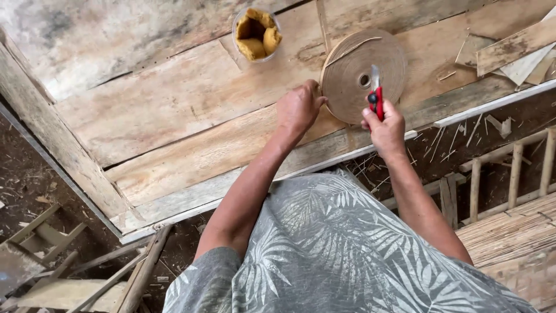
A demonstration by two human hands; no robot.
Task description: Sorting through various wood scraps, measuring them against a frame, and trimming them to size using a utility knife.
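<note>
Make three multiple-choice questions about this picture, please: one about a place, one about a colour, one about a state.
1. Where does the clear cup with yellow pieces stand?
A. on the wooden table, beyond the left hand
B. on the ground
C. on the coil

2. What colour is the handle of the utility knife?
A. blue
B. red
C. green

3. How is the knife's blade?
A. pushed out, pointing away from the person
B. drawn in
C. broken off

Answers:
1. A, it sits on the planks of the table, above the left hand.
2. B, red shows in the right hand.
3. A, bare metal juts over the tan strip coil.
</note>
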